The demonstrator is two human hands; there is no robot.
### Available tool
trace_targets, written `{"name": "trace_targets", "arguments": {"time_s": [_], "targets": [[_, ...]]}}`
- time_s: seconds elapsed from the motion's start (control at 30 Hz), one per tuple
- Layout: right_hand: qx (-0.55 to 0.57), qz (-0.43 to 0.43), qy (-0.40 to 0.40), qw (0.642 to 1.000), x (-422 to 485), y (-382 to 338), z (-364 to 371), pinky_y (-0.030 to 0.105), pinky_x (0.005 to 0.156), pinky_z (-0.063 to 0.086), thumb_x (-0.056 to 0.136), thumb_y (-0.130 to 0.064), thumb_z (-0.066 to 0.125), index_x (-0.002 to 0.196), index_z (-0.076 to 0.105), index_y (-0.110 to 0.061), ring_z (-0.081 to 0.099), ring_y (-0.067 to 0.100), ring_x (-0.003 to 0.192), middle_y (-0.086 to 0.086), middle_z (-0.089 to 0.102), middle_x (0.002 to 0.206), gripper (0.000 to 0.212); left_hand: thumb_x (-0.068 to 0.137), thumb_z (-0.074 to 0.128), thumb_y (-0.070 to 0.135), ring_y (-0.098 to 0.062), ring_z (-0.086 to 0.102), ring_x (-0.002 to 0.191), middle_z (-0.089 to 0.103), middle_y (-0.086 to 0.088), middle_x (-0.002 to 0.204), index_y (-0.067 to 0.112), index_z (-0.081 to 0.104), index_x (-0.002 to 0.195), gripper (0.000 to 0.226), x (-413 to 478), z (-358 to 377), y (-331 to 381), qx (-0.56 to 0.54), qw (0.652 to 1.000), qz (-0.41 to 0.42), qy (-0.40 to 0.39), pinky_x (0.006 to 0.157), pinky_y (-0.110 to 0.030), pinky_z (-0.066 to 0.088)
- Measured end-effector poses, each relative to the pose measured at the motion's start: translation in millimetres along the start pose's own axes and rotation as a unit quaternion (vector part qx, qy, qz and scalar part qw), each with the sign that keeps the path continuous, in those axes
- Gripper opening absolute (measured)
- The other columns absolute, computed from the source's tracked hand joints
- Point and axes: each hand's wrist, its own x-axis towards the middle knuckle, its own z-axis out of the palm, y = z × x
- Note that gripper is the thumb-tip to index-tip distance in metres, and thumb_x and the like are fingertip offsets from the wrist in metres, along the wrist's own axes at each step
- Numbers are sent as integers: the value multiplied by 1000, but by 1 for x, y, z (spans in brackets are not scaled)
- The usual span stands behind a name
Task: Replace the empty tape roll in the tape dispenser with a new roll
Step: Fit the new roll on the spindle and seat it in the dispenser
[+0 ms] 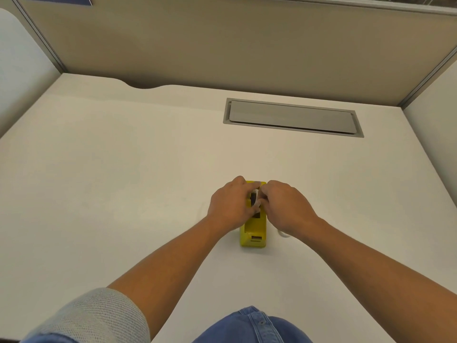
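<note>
A yellow tape dispenser (pixel 254 231) stands on the white desk (pixel 123 181), its cutter end toward me. My left hand (pixel 228 206) and my right hand (pixel 286 206) meet over its far half, fingers curled onto a roll with a white rim and black hub (pixel 254 198) that sits in the dispenser's cradle. Most of that roll is hidden by my fingers. A small pale curved piece (pixel 284 234) peeks out from under my right wrist, lying on the desk; it is mostly covered, so I cannot tell what it is.
A grey cable hatch (pixel 293 117) is set into the desk at the back right. Beige partition walls (pixel 222 40) enclose the desk at the back and sides. A notch (pixel 144 84) cuts the desk's rear edge.
</note>
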Motion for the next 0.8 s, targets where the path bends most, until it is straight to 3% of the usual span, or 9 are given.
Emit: {"name": "trace_targets", "arguments": {"time_s": [0.1,0.17,0.3,0.5,0.8], "targets": [[2,-4,9,1000,0,1,0,25,50,28,93,-20,51,76,47,-27,50,19,68,-5,47,77,19,77,67,47,-16,54,79,51,7,89,41,60,106,30,1,-3,1,-1,1000,-6,-7,56,-27,35],[5,-5,14,1000,2,2,1,27,51,31,93,-21,51,79,51,-25,51,19,69,-5,48,78,15,74,69,47,-15,55,79,53,9,89,39,61,103,31,1,-2,3,-12,1000,-15,-1,56,-27,37],[11,-8,21,1000,2,3,3,32,58,40,94,-22,49,82,57,-24,53,19,71,-3,53,81,14,75,65,50,-13,55,79,55,12,88,38,62,100,28,0,0,4,-25,999,-25,5,59,-29,43],[2,-1,27,1000,4,3,7,31,57,39,94,-24,50,87,61,-22,53,20,72,-3,54,83,14,77,66,47,-13,55,84,57,10,94,40,61,109,33,0,-1,3,-18,1000,-20,8,59,-28,37],[3,10,27,1000,6,5,9,32,58,41,94,-25,49,86,61,-22,54,20,73,-2,55,83,14,77,67,44,-15,56,80,57,9,90,36,66,93,18,4,-2,6,-12,999,-33,-3,58,-28,40]]}}
